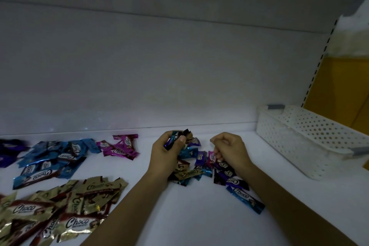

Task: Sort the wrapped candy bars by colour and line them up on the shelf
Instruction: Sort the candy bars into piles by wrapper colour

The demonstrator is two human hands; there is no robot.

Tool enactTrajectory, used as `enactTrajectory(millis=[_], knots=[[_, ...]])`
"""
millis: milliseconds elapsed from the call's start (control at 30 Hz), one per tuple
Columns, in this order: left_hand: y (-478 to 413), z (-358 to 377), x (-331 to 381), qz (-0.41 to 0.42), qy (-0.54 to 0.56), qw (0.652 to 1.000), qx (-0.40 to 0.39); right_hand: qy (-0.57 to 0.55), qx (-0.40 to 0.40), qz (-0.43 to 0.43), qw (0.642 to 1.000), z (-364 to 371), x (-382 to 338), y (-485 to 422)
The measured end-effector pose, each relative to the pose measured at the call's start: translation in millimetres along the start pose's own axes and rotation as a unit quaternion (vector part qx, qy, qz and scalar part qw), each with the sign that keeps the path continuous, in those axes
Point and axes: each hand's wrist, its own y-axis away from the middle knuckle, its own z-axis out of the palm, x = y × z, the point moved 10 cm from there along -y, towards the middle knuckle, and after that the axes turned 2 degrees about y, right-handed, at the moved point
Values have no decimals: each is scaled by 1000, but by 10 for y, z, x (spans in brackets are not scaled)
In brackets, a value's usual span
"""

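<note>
Four sorted heaps lie to my L on the shelf [199, 215]: gold heap [60, 205], blue heap [54, 156], pink heap [119, 147], and purple heap [8, 152] at the frame edge. The unsorted pile [191, 168] sits btwn my hands. My left hand [165, 154] grips a bunch of bars [176, 139], thumb across. My right hand [229, 150] is curled into the pile; can't tell if it pinches anything. Risks: the slick foil bunch could slip and remix, and in dim light purple may be misread as blue.

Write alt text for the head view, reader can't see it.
A person's left hand grips a few wrapped candy bars while the right hand curls over a mixed pile on a white shelf. To the left lie a gold pile, blue pile, pink pile and purple pile; a white basket stands right.
</note>
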Motion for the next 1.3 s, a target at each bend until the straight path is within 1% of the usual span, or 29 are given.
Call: enactTrajectory(millis=[67,133,167,233,267,300,333,400,500,600,667,767,933,967,1033,1100,1167,1233,1300], knots=[[23,-9,34,-8,11,1000,7,4,-21,26,999,31,-13,10],[18,-22,59,-19,6,999,28,38,-37,51,997,52,-37,-5],[26,-44,75,-29,3,999,41,83,-29,58,994,28,-55,-23],[0,-72,144,-39,11,998,57,196,19,43,979,-76,-188,-48],[-24,-68,194,-39,16,998,56,211,37,25,976,-90,-301,-39],[-39,-55,237,-40,25,998,50,191,38,17,981,-61,-390,-23],[-42,-39,273,-45,38,997,43,141,30,25,989,-4,-456,10],[-14,0,350,-55,75,995,29,51,3,72,996,165,-516,105],[85,10,505,-64,132,989,-1,-14,-50,130,990,483,-579,218],[192,-224,669,-66,152,986,2,-72,-132,130,980,832,-751,252],[251,-512,776,-54,145,988,13,-101,-184,100,973,1092,-976,255],[337,-1054,941,-30,144,988,43,-124,-224,64,965,1573,-1327,290],[500,-2169,1241,17,159,981,110,-162,-316,30,934,2659,-1909,605],[553,-2455,1272,20,149,980,133,-163,-318,22,934,2852,-2003,646],[699,-3062,1329,30,126,973,193,-154,-292,20,944,3185,-2136,660],[916,-3655,1393,59,93,960,256,-117,-264,18,957,3505,-2213,657],[1161,-4149,1413,75,67,945,310,-73,-272,3,960,3884,-2284,705],[1355,-4515,1394,82,72,933,344,-17,-274,-33,961,4247,-2348,748],[1453,-4704,1372,93,91,927,353,33,-249,-66,966,4506,-2405,759]])
